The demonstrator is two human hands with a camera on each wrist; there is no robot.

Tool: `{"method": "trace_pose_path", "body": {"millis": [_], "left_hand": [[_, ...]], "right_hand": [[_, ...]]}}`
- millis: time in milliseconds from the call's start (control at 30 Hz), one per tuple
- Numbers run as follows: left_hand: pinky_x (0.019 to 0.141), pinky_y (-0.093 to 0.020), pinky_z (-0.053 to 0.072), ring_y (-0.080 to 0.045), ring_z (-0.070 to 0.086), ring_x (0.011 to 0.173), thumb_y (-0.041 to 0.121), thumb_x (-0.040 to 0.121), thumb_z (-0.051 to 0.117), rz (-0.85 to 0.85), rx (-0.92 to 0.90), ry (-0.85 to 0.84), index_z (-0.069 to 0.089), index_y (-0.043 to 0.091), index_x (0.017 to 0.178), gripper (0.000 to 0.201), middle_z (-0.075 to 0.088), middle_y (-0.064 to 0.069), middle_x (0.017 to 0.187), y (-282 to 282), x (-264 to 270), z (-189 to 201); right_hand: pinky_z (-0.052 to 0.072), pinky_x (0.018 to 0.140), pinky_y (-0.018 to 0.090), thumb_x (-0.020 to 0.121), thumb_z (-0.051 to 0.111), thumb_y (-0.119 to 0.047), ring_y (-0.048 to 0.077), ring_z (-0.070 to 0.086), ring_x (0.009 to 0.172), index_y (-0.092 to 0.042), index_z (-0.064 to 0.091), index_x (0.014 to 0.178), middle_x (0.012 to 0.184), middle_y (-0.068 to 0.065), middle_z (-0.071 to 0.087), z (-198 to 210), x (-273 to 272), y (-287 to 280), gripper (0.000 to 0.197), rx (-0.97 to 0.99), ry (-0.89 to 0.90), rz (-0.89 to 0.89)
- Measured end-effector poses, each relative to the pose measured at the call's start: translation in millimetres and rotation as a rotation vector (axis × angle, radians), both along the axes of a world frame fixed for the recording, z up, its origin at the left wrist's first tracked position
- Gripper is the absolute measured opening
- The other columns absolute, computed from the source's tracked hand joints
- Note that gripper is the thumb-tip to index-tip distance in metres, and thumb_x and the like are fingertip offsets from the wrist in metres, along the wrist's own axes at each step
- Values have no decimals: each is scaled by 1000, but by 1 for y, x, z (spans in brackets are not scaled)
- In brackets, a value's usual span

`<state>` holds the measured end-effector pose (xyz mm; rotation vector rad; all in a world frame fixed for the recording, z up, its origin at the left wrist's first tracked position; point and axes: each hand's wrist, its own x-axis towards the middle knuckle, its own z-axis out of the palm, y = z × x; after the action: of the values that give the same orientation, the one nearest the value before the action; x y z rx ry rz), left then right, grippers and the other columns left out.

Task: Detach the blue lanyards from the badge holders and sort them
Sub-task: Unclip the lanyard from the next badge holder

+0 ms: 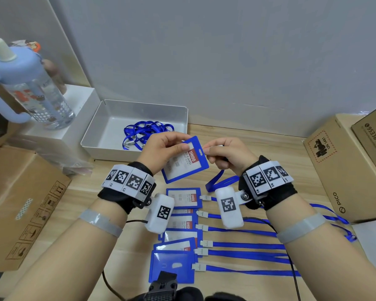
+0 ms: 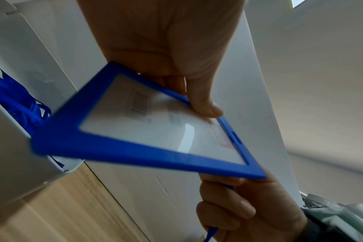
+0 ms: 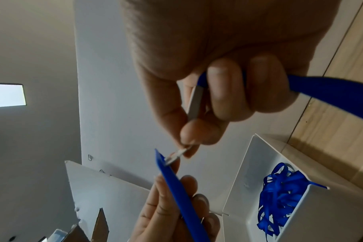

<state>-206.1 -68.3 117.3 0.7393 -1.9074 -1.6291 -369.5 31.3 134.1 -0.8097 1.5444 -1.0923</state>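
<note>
Head view: at frame centre the left hand (image 1: 161, 148) is gripping a blue badge holder (image 1: 186, 161) by its upper edge, thumb on the face, fingers curled behind. The right hand (image 1: 228, 156) is pinching the clip (image 1: 214, 147) at the holder's slot; the clip itself is mostly hiding under the fingertips. The lanyard (image 1: 221, 181) is trailing below the right wrist, partly covered by the wrist camera. In the upper left of centre a grey tray (image 1: 109, 118) is holding loose lanyards (image 1: 146, 133). At the lower centre more holders (image 1: 180, 231) are lying in an overlapping column on the table (image 1: 258, 148), their straps running right; the wrist cameras are covering several. Boxes are sitting at both edges, a bottle (image 1: 28, 83) at upper left, cut off.

Left wrist view: the holder (image 2: 147, 131) is filling the middle, blurred, its card print unreadable. The left thumb is pressing its top edge. The right hand (image 2: 244, 209) is showing at lower right, the clip out of sight here.

Right wrist view: only here the metal clip (image 3: 176, 155) is showing plainly, pinched between thumb and forefinger and meeting the holder (image 3: 176, 188), seen edge-on. The other fingers are curling round the lanyard (image 3: 325, 95), which is leaving the frame at right. The tray (image 3: 300, 212) is lying at lower right.
</note>
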Motion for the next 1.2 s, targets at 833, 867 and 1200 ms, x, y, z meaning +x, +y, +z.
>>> {"method": "trace_pose_path", "body": {"millis": [833,867,1200], "left_hand": [[62,-8,49,6,63,65,0,81,62,53,20,19,64,24,87,24,69,19,63,-2,-7,3],[63,-9,49,6,63,65,1,80,63,56,18,9,66,21,90,23,69,16,64,-3,-7,3],[69,-9,49,7,62,72,11,81,67,11,-117,-142,66,23,99,22,67,9,84,-8,-3,1]], "right_hand": [[22,39,16,97,38,-18,2,35,30,-14,49,77,41,-8,52,-8,12,-3,23,-41,-73,99],[23,39,16,98,37,-20,2,35,31,-14,49,77,42,-8,52,-8,13,-3,25,-45,-71,109],[25,39,14,89,55,-27,6,32,38,-15,53,70,56,-2,48,-7,10,-2,23,-33,86,119]]}}
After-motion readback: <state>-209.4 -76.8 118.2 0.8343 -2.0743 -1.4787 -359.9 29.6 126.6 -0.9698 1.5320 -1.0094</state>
